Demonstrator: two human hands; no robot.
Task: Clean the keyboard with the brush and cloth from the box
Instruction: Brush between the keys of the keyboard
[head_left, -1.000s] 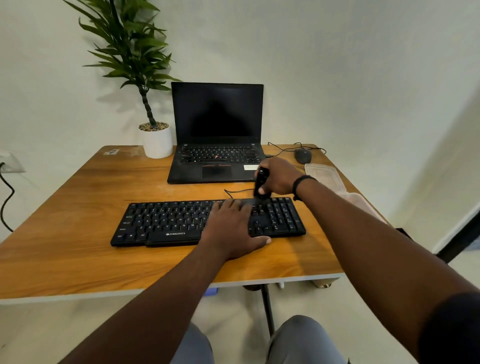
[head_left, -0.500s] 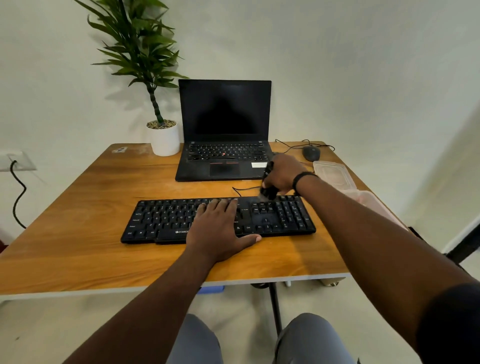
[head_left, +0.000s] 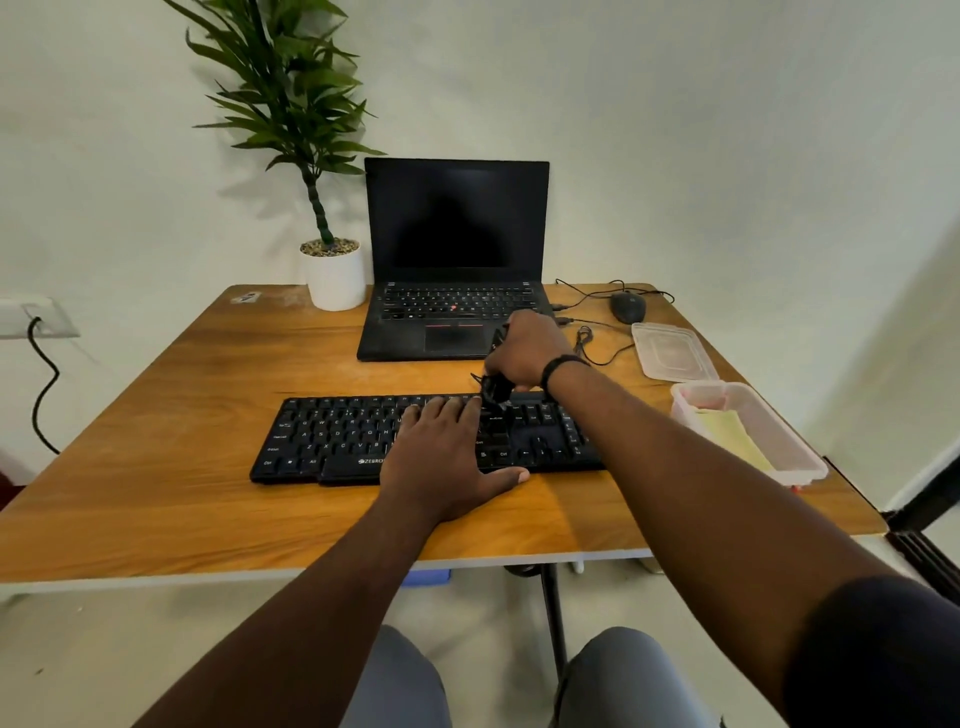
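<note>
A black keyboard (head_left: 332, 441) lies across the middle of the wooden desk (head_left: 156, 467). My left hand (head_left: 447, 457) rests flat on its middle keys, fingers spread, thumb on the desk in front. My right hand (head_left: 530, 348) is closed around a black brush (head_left: 493, 389), whose bristle end touches the top row of keys right of centre. An open clear plastic box (head_left: 789, 457) at the right edge of the desk holds a yellow cloth (head_left: 732, 436). My right forearm hides the keyboard's right end.
The box lid (head_left: 670, 353) lies behind the box. A black laptop (head_left: 457, 249) stands open behind the keyboard, a white potted plant (head_left: 335, 275) on its left, a black mouse (head_left: 628, 306) and cables on its right. A wall socket with a black cable (head_left: 44, 374) is at far left.
My right hand has moved the brush leftward along the top of the keyboard. My left hand has slid left over the keys. The camera has shifted, so the desk sits further right.
</note>
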